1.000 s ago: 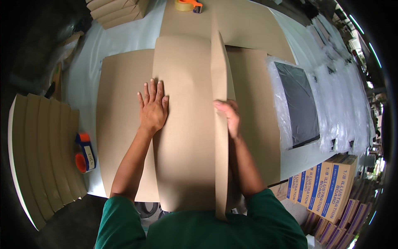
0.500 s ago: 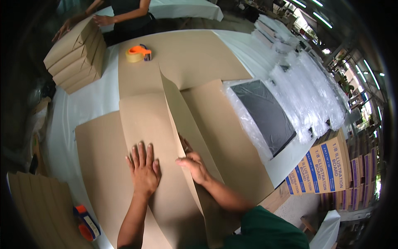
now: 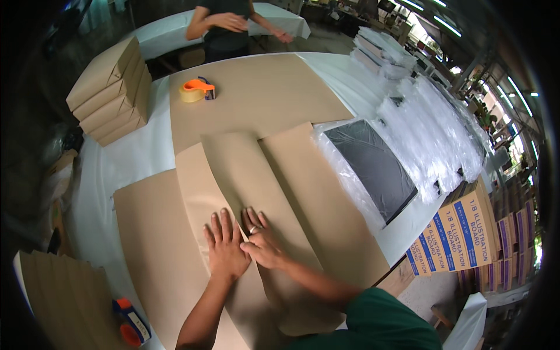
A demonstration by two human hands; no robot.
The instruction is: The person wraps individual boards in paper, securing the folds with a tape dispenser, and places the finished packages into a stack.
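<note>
A large sheet of brown kraft paper (image 3: pixel 201 198) lies folded lengthwise in front of me, its long free edge running down the middle. My left hand (image 3: pixel 229 251) rests on the paper with its fingers spread, just left of that edge. Close beside it, my right hand (image 3: pixel 262 242) presses on the right-hand folded flap (image 3: pixel 245 169). The right fingers are extended, one wearing a ring, and the thumb points toward the left hand. What is under the folded paper is hidden.
An orange tape dispenser (image 3: pixel 197 89) sits on more kraft paper (image 3: pixel 262 87). Brown wrapped packages (image 3: pixel 111 96) are stacked far left; a person (image 3: pixel 227 29) stands behind. At right are a plastic-wrapped dark panel (image 3: pixel 370 166), clear-wrapped stacks (image 3: pixel 431 128) and cartons (image 3: pixel 455 233). Another dispenser (image 3: pixel 131 324) is lower left.
The raised paper flap has come down flatter. My right hand has gone from gripping its edge to pressing on it, and my left hand has shifted right. The other person's hands have left the packages.
</note>
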